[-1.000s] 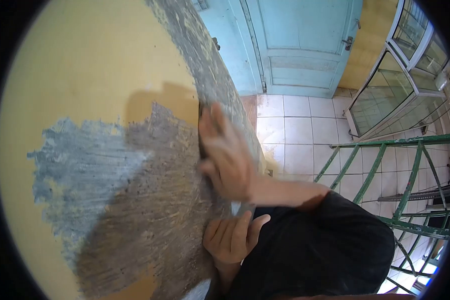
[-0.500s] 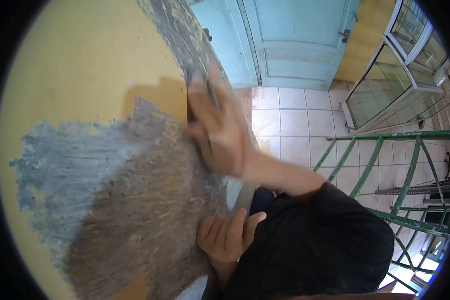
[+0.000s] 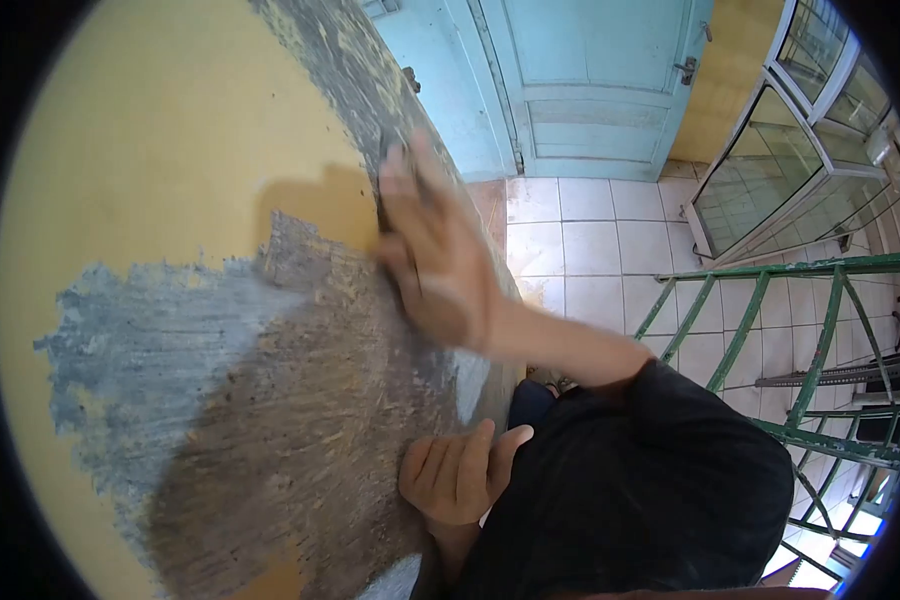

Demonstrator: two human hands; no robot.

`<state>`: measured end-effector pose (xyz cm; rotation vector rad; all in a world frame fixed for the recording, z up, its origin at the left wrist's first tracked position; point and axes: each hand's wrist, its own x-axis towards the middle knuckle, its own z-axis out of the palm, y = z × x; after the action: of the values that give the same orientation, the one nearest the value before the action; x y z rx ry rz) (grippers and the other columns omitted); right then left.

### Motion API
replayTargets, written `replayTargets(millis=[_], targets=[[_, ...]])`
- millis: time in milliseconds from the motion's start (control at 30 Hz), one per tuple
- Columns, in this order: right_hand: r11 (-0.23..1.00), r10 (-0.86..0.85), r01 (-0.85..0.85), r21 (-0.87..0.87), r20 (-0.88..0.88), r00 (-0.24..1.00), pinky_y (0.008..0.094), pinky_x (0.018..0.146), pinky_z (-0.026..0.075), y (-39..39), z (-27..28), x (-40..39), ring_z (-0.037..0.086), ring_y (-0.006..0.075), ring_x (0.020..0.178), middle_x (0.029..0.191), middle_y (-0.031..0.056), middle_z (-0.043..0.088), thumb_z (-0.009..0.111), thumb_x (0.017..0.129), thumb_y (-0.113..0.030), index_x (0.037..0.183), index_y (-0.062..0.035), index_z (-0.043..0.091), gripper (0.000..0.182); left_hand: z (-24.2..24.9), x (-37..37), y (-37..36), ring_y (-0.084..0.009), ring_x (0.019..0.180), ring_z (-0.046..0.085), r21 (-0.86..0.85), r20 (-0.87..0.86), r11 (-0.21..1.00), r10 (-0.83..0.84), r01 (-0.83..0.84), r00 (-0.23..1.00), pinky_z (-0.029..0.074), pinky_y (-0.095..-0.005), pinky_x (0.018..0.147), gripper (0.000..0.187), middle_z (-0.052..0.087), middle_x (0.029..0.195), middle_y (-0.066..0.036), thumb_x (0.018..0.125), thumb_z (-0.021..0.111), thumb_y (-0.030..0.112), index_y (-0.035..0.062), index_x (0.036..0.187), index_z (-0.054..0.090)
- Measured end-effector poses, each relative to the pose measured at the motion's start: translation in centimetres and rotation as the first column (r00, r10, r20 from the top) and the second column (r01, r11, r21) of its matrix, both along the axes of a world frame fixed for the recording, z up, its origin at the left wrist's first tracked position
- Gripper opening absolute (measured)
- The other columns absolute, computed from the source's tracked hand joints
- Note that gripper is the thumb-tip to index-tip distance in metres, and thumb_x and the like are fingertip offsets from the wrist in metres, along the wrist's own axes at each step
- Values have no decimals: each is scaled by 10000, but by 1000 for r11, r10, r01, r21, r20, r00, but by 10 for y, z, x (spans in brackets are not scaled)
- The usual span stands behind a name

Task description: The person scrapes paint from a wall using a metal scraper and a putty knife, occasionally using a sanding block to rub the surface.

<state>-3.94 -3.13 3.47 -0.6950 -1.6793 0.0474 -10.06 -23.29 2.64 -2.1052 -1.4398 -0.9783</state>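
My right hand (image 3: 435,270) reaches up along the wall (image 3: 150,150), its long fingers pointing away from me and its thumb out to the left. A thin dark edge shows beside and under these fingers; the hand covers what it belongs to, and motion blurs the fingertips. Around the hand the surface is rough, with a grey patch (image 3: 160,340) streaked over yellow paint. Lower down, my left hand (image 3: 455,475) rests against the brownish scraped area, fingers lightly bent and thumb standing apart, with nothing seen in it.
Light blue doors (image 3: 600,90) stand beyond the wall's edge. White floor tiles (image 3: 590,225) lie below. To the right are a green metal ladder-like frame (image 3: 735,330) with chipped paint and a glass-panelled cabinet (image 3: 765,170). A dark shadow falls across the wall.
The wall sits slightly lower in view. My right hand has shifted a little upward relative to the grey patch, keeping its flat, stretched pose. My left hand has stayed nearly in place.
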Motion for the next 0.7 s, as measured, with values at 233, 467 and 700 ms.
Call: replayTargets(millis=[233,467,700], targets=[[975,170,-167,-145,7,985,563,1155,366,-12,1,12,323,505,1498,1532,324,457,540,1066,-166,1495,140,417,541,0,-1,0,-112,513,576,-28,-18,1000,13,-14,1000,405,-283,538,354,605,604,27,897,826,389,80,981,674],[981,192,-196,-13,-144,971,562,1098,409,-51,-19,-2,342,505,1490,1478,324,517,668,963,-115,1499,120,431,632,3,-3,5,-115,507,570,-32,-39,999,-12,11,999,392,-282,532,355,598,599,23,897,828,390,79,966,670],[998,57,-57,6,-159,986,545,1123,418,-10,2,-9,389,510,1461,1478,332,513,714,929,-135,1451,137,485,632,-2,-2,-1,-120,501,562,-2,-48,1000,18,-18,999,385,-274,537,357,582,588,28,901,818,410,84,941,678]])
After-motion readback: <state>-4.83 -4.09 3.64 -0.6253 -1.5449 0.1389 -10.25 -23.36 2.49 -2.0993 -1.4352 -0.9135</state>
